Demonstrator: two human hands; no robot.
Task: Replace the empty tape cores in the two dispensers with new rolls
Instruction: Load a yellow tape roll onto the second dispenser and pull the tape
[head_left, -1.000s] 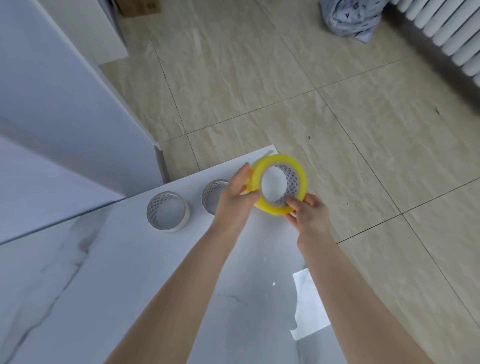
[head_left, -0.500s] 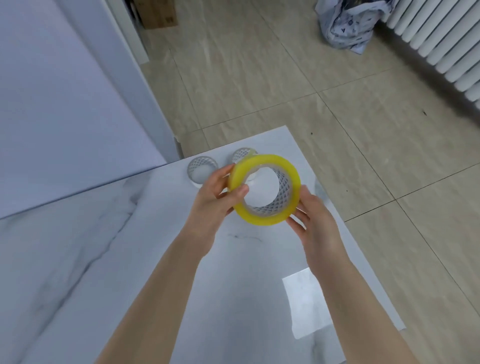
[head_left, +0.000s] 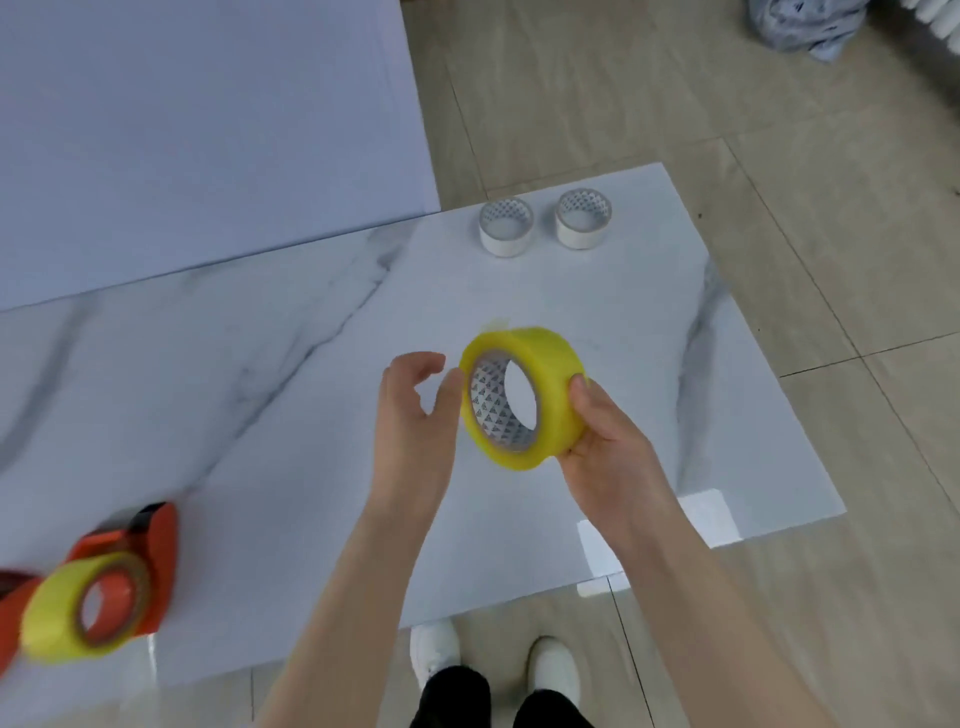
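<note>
My right hand (head_left: 610, 447) grips a new yellow tape roll (head_left: 535, 395) above the middle of the white marble table (head_left: 260, 415). My left hand (head_left: 415, 415) hovers just left of the roll with fingers spread, its thumb near the roll's rim. Two empty white tape cores (head_left: 506, 228) (head_left: 583, 218) stand side by side at the table's far edge. An orange dispenser (head_left: 140, 566) with a yellow roll (head_left: 78, 608) mounted on it lies at the near left of the table; part of it is cut off by the frame edge.
A white panel (head_left: 208, 130) rises behind the table at far left. Beige floor tiles (head_left: 779, 130) lie to the right and beyond. A crumpled bag (head_left: 800, 23) sits at the far right. My white shoes (head_left: 436, 649) show below the table's near edge.
The view has swung left and down, bringing the orange dispenser into sight. The roll moved toward me from the cores, and my left hand has let go of it.
</note>
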